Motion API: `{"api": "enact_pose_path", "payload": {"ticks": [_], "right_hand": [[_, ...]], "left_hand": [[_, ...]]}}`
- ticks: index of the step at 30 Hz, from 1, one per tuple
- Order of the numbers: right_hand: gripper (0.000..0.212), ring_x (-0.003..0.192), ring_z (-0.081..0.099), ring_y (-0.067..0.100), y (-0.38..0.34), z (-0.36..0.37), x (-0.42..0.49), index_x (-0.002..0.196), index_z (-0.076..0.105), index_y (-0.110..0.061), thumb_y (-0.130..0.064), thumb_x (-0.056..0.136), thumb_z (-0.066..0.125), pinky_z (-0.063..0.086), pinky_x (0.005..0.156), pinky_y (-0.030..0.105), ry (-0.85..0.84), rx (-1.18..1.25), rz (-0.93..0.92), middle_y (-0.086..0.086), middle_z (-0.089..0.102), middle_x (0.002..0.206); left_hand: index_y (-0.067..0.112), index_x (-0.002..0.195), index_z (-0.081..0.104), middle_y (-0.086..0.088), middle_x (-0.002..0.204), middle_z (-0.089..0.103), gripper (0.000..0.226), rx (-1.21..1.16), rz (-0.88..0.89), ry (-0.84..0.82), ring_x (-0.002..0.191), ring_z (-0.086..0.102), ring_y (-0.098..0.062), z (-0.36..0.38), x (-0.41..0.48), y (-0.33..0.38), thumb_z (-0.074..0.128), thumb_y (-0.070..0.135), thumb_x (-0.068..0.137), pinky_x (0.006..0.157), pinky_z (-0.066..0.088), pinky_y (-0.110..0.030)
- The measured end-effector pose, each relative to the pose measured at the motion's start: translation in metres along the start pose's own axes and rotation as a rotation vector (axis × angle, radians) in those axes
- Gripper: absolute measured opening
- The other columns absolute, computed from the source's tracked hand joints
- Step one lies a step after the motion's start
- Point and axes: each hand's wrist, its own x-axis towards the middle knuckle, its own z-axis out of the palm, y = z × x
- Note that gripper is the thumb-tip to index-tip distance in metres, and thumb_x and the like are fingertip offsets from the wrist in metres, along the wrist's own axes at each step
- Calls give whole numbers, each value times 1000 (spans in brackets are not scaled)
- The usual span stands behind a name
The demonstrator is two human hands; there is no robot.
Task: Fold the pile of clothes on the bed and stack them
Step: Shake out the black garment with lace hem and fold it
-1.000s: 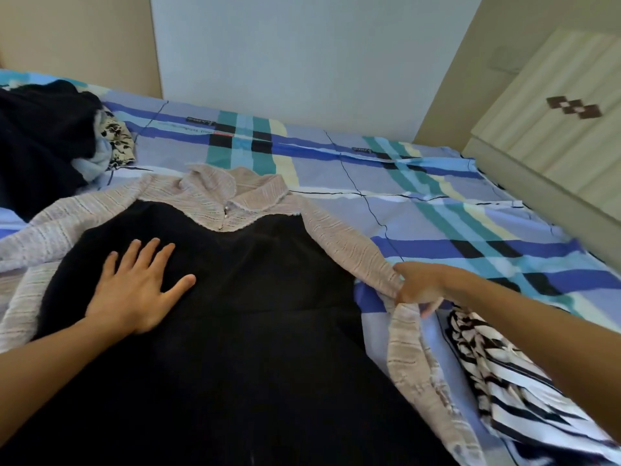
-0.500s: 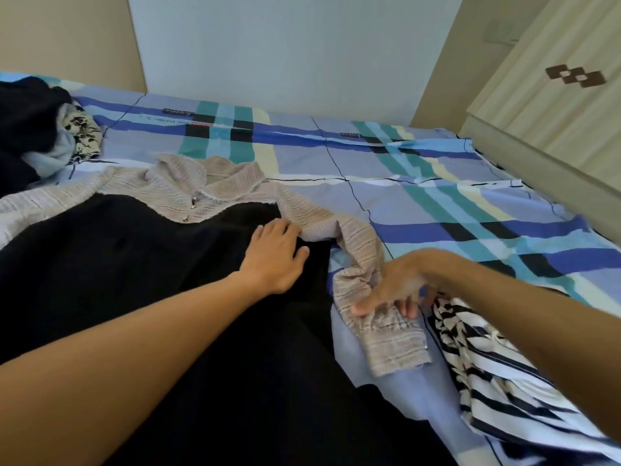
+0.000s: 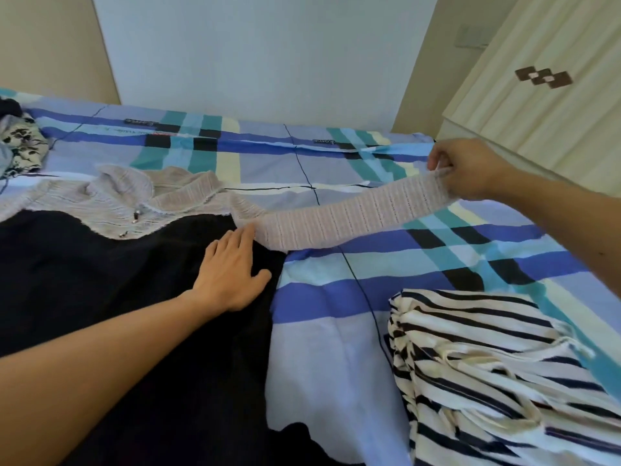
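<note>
Clearly the dress [image 3: 100,280] is the garment in hand: it lies spread face up on the bed [image 3: 336,348], black body toward the person, knit collar [image 3: 134,190] toward the wall. Its sleeve [image 3: 353,220] on the person's right is stretched out sideways, lifted a little off the sheet.

The left hand [image 3: 232,270] lies flat on the black cloth, fingers straight, their tips at the seam where the sleeve starts. It grips nothing and only pins the body down. The right hand [image 3: 470,169] pinches the cuff [image 3: 440,178] between thumb and curled fingers and holds the sleeve taut.

The knit looks light, soft and stretchy, so it will likely sag and lengthen if pulled hard. The cuff is a sound place to hold it, since the ribbing gives the fingers something to bite. The black part looks heavier and limp. It should drape rather than keep a crease, so a flat palm at each fold line seems the safest way to stop it sliding.

A striped top [image 3: 487,364] lies crumpled near the person on the right. More clothes [image 3: 20,142] sit at the far left edge, unfolded. No stack shows yet, so the task looks barely begun.
</note>
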Motion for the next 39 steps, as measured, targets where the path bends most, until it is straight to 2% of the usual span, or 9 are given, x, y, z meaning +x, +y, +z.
{"api": "enact_pose_path", "payload": {"ticks": [3, 7, 13, 16, 20, 24, 28, 36, 39], "right_hand": [[22, 86, 57, 31, 48, 14, -1, 105, 61, -14, -4, 85, 61, 44, 72, 35, 106, -18, 95, 11, 64, 98], [45, 110, 57, 38, 103, 66, -21, 133, 47, -12, -15, 89, 60, 48, 90, 43, -44, -158, 305, 21, 61, 124], [76, 97, 58, 28, 118, 114, -45, 144, 41, -8, -65, 94, 48, 46, 74, 33, -356, 339, 565, 13, 51, 133], [78, 111, 55, 34, 121, 120, -43, 146, 39, 1, -55, 95, 57, 43, 79, 37, -176, 503, 724, 20, 48, 143], [65, 97, 53, 29, 121, 123, -35, 139, 44, 5, -24, 89, 74, 45, 65, 35, -41, 620, 859, 19, 55, 121], [35, 106, 59, 29, 124, 112, -28, 120, 64, -1, -21, 91, 70, 49, 91, 39, 216, 736, 786, 15, 64, 121], [14, 93, 56, 24, 137, 97, -28, 106, 70, -14, -20, 96, 63, 45, 82, 32, 444, 793, 765, 9, 62, 105], [22, 91, 70, 30, 157, 102, -22, 90, 74, -26, -11, 90, 59, 60, 83, 47, 495, 828, 880, 12, 70, 107], [41, 100, 68, 32, 157, 110, -23, 96, 73, -26, 6, 94, 47, 59, 84, 46, 301, 828, 882, 15, 67, 118]], "left_hand": [[13, 159, 7, -11, 163, 23, 92, -27, 34, 11, 151, 18, -28, -5, 25, 10, 41, 55, 85, 124, 13, -47], [18, 156, 19, -6, 160, 29, 81, 26, 102, 14, 149, 22, -25, 3, 46, 24, 33, 63, 91, 121, 12, -46], [27, 159, 6, -1, 168, 6, 102, 101, 34, -48, 154, 1, -22, 40, 40, 26, -1, 78, 71, 124, 0, -47], [36, 159, 8, 2, 168, 3, 98, 70, 95, -31, 155, -3, -21, 42, 39, 21, 4, 81, 73, 124, -3, -47], [42, 154, 27, 6, 166, 16, 86, -14, 174, 11, 154, 1, -14, 40, 37, 20, 10, 79, 79, 124, -5, -48], [43, 153, 29, 6, 166, 18, 84, -46, 174, 14, 154, 3, -13, 39, 38, 19, 10, 80, 79, 124, -5, -48], [45, 154, 26, 7, 166, 16, 86, -54, 174, 9, 154, 1, -13, 40, 37, 20, 10, 82, 79, 124, -6, -49], [53, 154, 1, 10, 166, -12, 96, 17, 172, -87, 152, -18, -16, 43, 40, 18, -5, 94, 68, 121, -14, -52], [54, 153, -3, 10, 165, -17, 99, 42, 161, -121, 151, -21, -17, 43, 41, 19, -9, 96, 63, 120, -15, -54]]}}
